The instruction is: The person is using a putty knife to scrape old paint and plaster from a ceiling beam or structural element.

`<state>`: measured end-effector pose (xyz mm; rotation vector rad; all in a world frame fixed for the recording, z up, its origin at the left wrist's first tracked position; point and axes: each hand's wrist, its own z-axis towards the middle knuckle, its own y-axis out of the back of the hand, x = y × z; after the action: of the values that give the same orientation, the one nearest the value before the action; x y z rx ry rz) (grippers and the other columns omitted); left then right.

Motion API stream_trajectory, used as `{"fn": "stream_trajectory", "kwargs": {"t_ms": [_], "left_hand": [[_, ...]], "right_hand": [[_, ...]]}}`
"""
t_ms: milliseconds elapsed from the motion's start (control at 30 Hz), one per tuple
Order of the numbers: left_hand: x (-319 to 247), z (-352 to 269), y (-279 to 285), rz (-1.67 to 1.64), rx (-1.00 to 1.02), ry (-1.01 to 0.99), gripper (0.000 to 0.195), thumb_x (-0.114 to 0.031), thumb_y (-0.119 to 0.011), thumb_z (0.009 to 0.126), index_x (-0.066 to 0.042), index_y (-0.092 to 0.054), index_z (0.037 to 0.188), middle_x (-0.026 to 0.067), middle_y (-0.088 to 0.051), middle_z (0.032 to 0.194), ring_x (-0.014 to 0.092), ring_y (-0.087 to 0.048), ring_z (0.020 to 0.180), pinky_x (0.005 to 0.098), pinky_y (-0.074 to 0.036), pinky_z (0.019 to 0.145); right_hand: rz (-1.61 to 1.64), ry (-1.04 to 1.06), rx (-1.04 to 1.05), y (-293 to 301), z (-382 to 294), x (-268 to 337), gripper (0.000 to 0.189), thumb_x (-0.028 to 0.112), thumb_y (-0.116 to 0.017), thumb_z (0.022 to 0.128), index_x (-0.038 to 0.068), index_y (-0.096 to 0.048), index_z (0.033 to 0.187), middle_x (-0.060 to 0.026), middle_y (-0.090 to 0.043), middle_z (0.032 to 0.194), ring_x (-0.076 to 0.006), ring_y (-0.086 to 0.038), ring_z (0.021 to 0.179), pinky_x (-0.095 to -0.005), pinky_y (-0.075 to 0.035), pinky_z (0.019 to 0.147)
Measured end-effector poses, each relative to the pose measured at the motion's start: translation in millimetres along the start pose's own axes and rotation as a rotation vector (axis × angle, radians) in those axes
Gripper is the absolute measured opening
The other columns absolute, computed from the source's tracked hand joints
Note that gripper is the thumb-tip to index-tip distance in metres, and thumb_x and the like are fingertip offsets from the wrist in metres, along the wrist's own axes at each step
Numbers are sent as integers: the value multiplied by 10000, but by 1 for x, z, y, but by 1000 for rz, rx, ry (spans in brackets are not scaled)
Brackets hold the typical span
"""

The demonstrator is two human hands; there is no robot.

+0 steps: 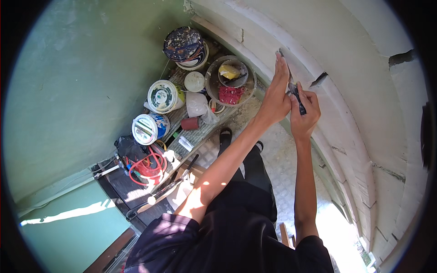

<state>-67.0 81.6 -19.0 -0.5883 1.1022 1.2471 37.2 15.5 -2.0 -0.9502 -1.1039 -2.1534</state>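
Observation:
In my right hand (pixel 305 114) is the dark handle of a putty knife (pixel 294 90), whose thin blade points up and away along the pale wall (pixel 259 44). My left hand (pixel 279 94) is raised beside the blade, its fingers extended and close together; its lower part meets the right hand near the handle. Whether the left fingers press on the blade is hard to tell. The blade's far end is close to a projecting white ledge (pixel 286 47) on the wall. A dark gap (pixel 319 79) breaks this ledge to the right of the hands.
On a wooden bench (pixel 205 131) at the left stand several lidded buckets (pixel 164 96), a clear basin (pixel 209 97) with a bowl and a pink sponge (pixel 231 94), and a roll of red abrasive (pixel 190 123). A red hose (pixel 160 167) lies coiled nearer. My feet are on the tiled floor (pixel 283 153).

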Motion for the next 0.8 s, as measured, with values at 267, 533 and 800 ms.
{"fn": "stream_trajectory", "kwargs": {"t_ms": [267, 533, 800], "left_hand": [[-10, -14, 5, 18, 57, 28, 999, 180, -467, 713, 29, -101, 1630, 317, -72, 1682, 448, -112, 1568, 459, -165, 1278], [12, 39, 50, -23, -83, -26, 935, 112, -520, 796, 58, -81, 1619, 318, -49, 1684, 468, -98, 1562, 479, -161, 1276], [28, 47, 60, -34, -71, -79, 962, 132, -516, 756, 66, -86, 1614, 329, -58, 1674, 465, -86, 1559, 479, -166, 1277]], "right_hand": [[-13, -145, 101, 15, 2, 14, 394, 33, -680, 890, -33, -702, 1278, -132, -651, 961, -207, -633, 838, -320, -507, 765], [-47, 106, 118, -39, 56, 43, 411, 17, -645, 908, -38, -674, 1314, -157, -642, 1012, -232, -634, 858, -335, -515, 770], [-97, 98, 43, -63, 53, 34, 407, 27, -656, 918, -29, -676, 1321, -158, -637, 1005, -222, -621, 838, -337, -510, 723]]}}
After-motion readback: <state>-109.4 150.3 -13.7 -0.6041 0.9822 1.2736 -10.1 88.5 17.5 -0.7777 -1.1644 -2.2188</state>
